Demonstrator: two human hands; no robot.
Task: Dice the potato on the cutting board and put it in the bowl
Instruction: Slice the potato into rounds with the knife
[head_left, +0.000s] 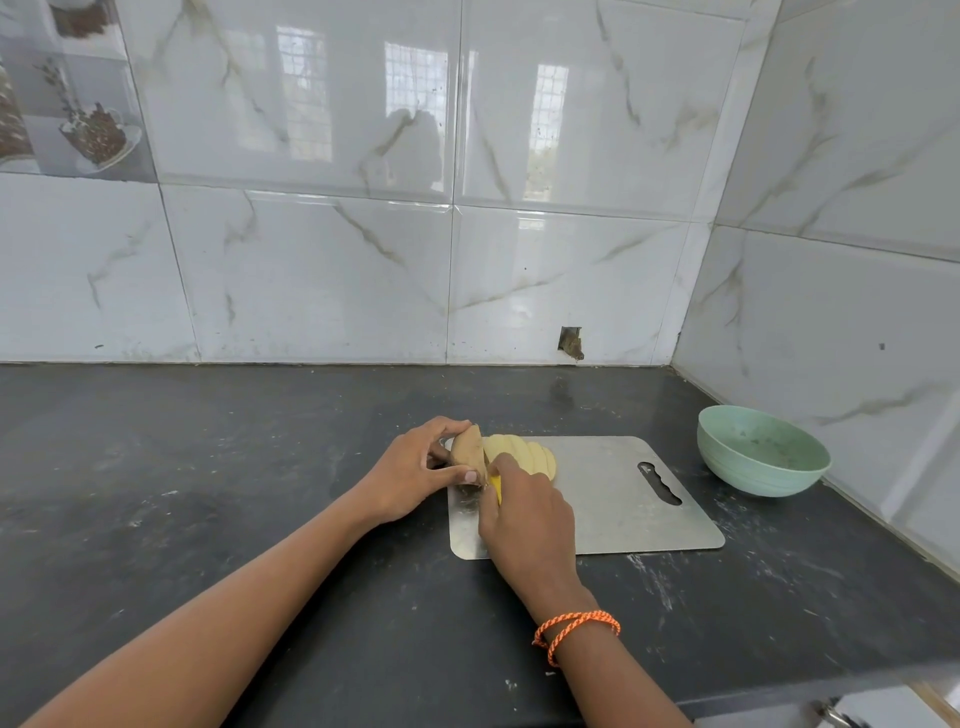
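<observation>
A brown-skinned potato piece (467, 450) stands at the left end of the steel cutting board (618, 499). Several pale yellow slices (524, 453) lean in a row just to its right. My left hand (413, 473) holds the unsliced piece between curled fingers and thumb. My right hand (524, 519) grips a yellow-handled knife (496, 487); only a bit of the handle shows, and the blade is hidden between the piece and the slices. The pale green bowl (762, 450) stands off the board to the right, near the corner wall.
The dark stone counter (208, 467) stretches wide to the left and in front of the board. Tiled walls close the back and right sides. The counter's front edge runs at the lower right, above a cabinet handle (836, 716).
</observation>
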